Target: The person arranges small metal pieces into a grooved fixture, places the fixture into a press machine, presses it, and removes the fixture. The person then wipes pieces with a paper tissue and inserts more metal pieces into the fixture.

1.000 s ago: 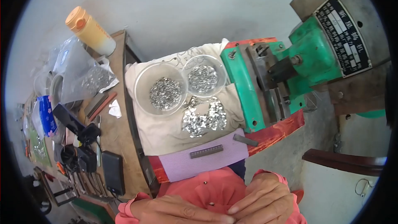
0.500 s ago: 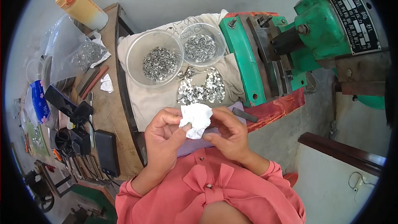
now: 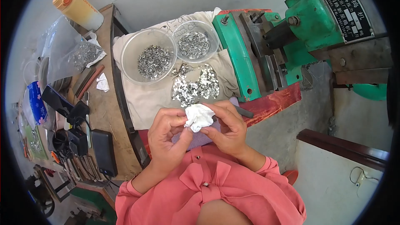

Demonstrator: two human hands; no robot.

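Note:
A crumpled white tissue is pinched between my two hands, above my lap. My left hand grips its left side with thumb and fingers. On the other side, my right hand closes its fingertips on the tissue's right edge. Whether anything is wrapped inside cannot be seen. Just beyond my hands lies a spread of small shiny metal pieces on a beige cloth. Two clear plastic tubs stand behind them: the larger tub and the smaller tub, both holding small metal parts.
A green press with a metal bed stands at the right. A dark bar lies by my right hand. On the left bench are a yellow bottle, a plastic bag, a black power bank and several tools.
The tissue has been turned and bunched smaller between my fingers. My right hand has shifted slightly up and left. The whole view has moved a little.

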